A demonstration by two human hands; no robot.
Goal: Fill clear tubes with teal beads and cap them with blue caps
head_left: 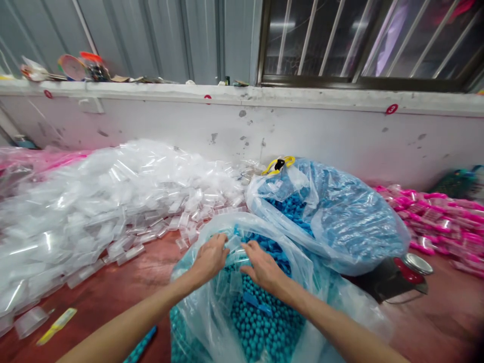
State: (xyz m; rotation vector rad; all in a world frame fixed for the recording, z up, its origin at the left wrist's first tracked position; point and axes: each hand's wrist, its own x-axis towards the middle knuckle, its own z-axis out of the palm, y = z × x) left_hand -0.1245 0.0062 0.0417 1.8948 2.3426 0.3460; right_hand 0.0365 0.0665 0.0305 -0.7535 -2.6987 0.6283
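Head view: your left hand [210,258] and right hand [263,268] meet over the open mouth of the near plastic bag [212,317], which sits on the red table [113,297] directly in front of you. The bag holds a mass of small teal beads [260,322]. Between your fingertips lies a small clear sleeve [233,245]; both hands pinch it at its edges, left hand curled over the left side, right hand flat with fingers extended toward it. The exact finger closure on the sleeve is partly hidden by the film.

Handling notes:
- The sleeve appears to be thin, light, flexible film. Expect it to crumple and slip. Hold it at the rim of its opening, not mid-body.
- The beads look hard, smooth and round. Expect them to roll freely and scatter if spilled.
- The bag wall is soft and offers no support; it sags around your wrists.

Surroundings: a second bag [333,222] of blue beads stands just behind and to the right, touching the near one, with a yellow-handled tool [279,164] at its top. A large heap of clear sleeves [113,201] covers the table to the left. Pink packets [434,222] lie at the far right. A round metal tin [410,267] rests beside the second bag.
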